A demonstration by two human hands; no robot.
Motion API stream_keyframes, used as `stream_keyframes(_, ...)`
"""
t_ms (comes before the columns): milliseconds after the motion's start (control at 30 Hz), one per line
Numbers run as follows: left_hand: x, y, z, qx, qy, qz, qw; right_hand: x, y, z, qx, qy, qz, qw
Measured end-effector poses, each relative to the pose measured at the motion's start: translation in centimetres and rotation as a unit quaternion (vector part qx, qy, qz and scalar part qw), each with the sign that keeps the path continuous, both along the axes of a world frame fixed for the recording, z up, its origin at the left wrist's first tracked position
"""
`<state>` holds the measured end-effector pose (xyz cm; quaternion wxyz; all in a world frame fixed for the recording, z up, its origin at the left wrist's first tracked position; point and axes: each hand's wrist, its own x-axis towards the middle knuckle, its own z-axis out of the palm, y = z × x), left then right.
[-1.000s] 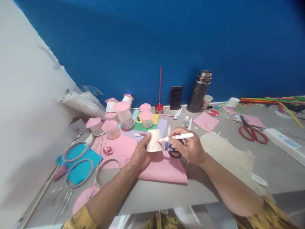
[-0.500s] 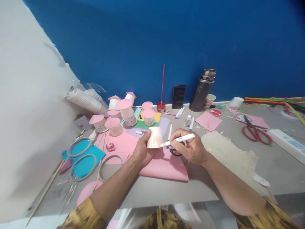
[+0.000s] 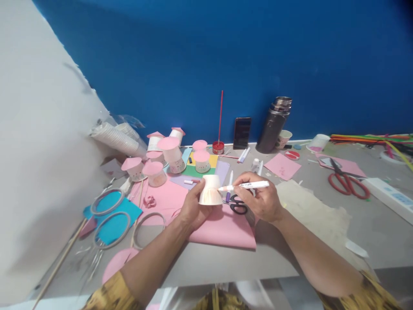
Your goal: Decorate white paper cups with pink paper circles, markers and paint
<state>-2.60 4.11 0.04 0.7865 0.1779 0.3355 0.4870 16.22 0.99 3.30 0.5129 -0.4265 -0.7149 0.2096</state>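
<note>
My left hand [image 3: 195,206] is closed around a white paper cup [image 3: 210,190], held upside down with its wide rim at the bottom. Faint orange-brown strokes show on the cup's side. Between the fingers of my right hand [image 3: 260,199] is a white marker pen [image 3: 251,185], its tip at the right side of the cup. Beneath both hands lies folded pink paper [image 3: 222,232]. Black-handled scissors [image 3: 238,204] and a purple-and-white marker [image 3: 229,189] lie just behind the pen.
Several pink-topped paper cups [image 3: 171,156] stand at back left, near stacked cups [image 3: 114,137]. Grey hoops [image 3: 111,230] lie on blue paper at left. A black flask [image 3: 274,127] and a phone [image 3: 241,133] stand by the wall. Red-handled scissors [image 3: 348,185] lie right.
The pen's tip has moved from near the cup's bottom rim up to its side, and the pen lies flatter. The cup is tilted slightly differently in my left hand.
</note>
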Motion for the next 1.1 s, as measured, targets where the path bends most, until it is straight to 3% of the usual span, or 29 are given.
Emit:
stream_keyframes(167,-0.1,0.0,0.1,0.001,0.006,0.010,1.000,0.0,-0.2,0.2,-0.016,-0.003,0.052,0.998)
stream_keyframes(333,-0.1,0.0,0.1,-0.003,-0.004,0.001,1.000,-0.1,-0.2,0.1,0.022,-0.005,0.015,1.000)
stream_keyframes(500,0.1,0.1,-0.1,-0.004,-0.024,0.011,1.000,-0.1,-0.3,-0.1,-0.006,-0.009,0.024,1.000)
stream_keyframes(633,0.3,0.1,-0.3,0.004,-0.041,0.028,0.999,-0.1,-0.3,-0.2,0.025,-0.002,-0.001,1.000)
stream_keyframes(1100,0.3,0.1,-1.0,0.040,-0.024,0.031,0.998,-0.1,-0.3,-0.6,-0.019,-0.008,0.017,1.000)
